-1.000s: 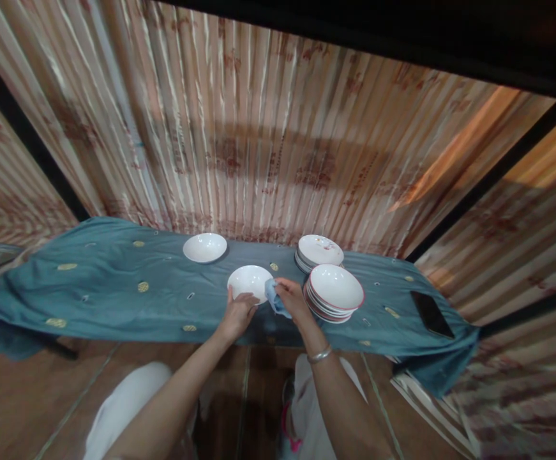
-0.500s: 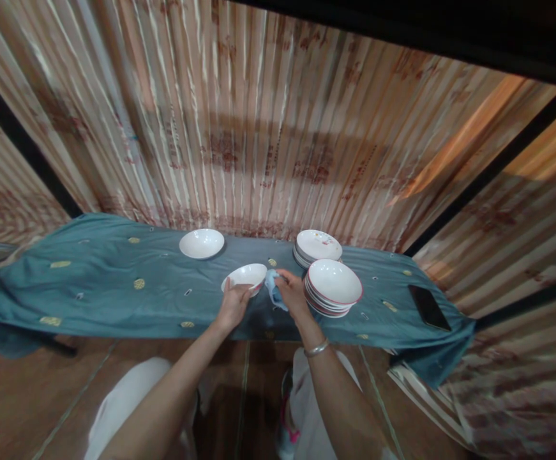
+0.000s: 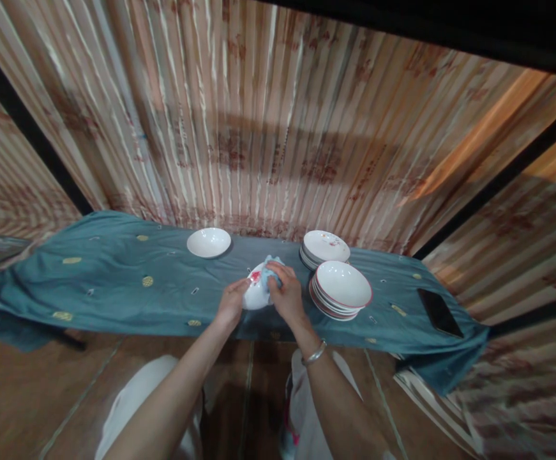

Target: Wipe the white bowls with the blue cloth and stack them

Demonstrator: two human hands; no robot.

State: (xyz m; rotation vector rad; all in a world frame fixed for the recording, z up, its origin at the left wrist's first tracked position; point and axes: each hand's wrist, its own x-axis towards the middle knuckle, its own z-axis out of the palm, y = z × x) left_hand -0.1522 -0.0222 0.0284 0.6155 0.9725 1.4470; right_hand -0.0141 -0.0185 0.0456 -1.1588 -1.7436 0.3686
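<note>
Bowl (image 3: 253,297) turned over since half a second ago: then tilted with white inside showing, now outer side and red pattern (image 3: 255,276) in view. Location: at front of desk (image 3: 129,306), between left hand (image 3: 231,301) and right hand (image 3: 287,292); contact with desk unclear. Left fingers clamped on bowl's left edge. Right fingers closed around cloth (image 3: 272,263), now against bowl's outer side; earlier just beside bowl. Unchanged: second bowl (image 3: 209,243) at back left; plate stack (image 3: 323,244) and bowl stack (image 3: 342,286) right of hands; phone (image 3: 439,312) farther right.
</note>
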